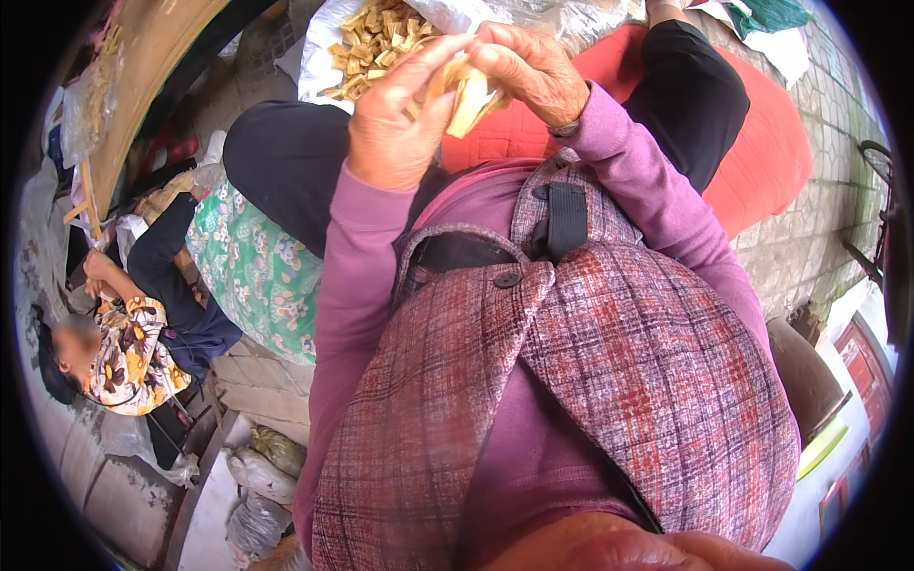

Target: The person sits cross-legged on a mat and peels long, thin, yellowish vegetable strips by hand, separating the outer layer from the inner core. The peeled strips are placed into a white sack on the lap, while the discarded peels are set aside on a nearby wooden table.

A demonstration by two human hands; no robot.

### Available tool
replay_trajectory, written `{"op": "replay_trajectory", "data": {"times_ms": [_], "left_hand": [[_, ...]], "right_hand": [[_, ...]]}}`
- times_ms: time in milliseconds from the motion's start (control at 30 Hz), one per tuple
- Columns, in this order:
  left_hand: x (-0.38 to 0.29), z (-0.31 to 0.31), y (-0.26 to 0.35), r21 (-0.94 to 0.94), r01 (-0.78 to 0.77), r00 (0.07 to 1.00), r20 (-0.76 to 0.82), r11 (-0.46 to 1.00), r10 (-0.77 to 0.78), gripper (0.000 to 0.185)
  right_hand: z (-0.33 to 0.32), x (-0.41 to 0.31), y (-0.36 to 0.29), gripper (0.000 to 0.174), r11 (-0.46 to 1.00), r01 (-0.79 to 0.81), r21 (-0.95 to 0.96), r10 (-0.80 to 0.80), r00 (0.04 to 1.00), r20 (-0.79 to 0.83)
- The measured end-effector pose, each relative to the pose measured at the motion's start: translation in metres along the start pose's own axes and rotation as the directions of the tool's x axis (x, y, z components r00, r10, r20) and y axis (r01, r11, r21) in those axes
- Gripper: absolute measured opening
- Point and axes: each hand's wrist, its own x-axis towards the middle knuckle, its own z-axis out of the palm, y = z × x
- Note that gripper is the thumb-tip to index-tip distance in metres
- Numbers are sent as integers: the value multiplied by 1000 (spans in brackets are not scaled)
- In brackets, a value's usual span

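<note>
Between my two hands, near the top centre, is a folded pale-yellow strip of dry plant-like material (468, 105). My left hand (400, 114) pinches its left side with thumb and fingers. My right hand (532, 75) has its thumb and fingertips on the strip's upper edge; some fingers are hidden behind it. Just beyond my hands, a white woven sack (318, 64) is spread out and holds many small folded yellow-brown pieces (378, 43) of similar look. The strip hangs over a red cushion-like cloth (489, 135) between my knees.
At the left another person (136, 350) in a flowered top sits with hands together. A green patterned cloth bundle (250, 271) lies beside my left leg. Filled plastic bags (260, 475) stand at lower left. Clear plastic (578, 25) lies beyond my hands, and part of a bicycle (875, 164) is at far right.
</note>
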Motion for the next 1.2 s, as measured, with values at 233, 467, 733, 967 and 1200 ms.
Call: {"op": "replay_trajectory", "data": {"times_ms": [233,467,733,967,1200], "left_hand": [[-4,18,-20,-7,21,997,-76,1000,-21,49],[-5,23,-29,-435,272,951,-13,858,-308,46],[-4,12,-32,-895,385,919,348,227,-186,53],[-8,-5,-43,-948,302,941,281,99,-189,50],[0,9,-29,-822,280,885,21,496,-465,52]], "right_hand": [[16,-2,5,25,1000,8,28,-2,978,-210],[22,-2,-4,31,987,-153,-38,139,958,-249],[5,-11,10,48,988,-45,-148,2,960,-280],[-53,-52,21,30,986,-47,-162,-20,920,-391],[-47,-49,29,27,917,-55,-396,-38,974,-223]]}}
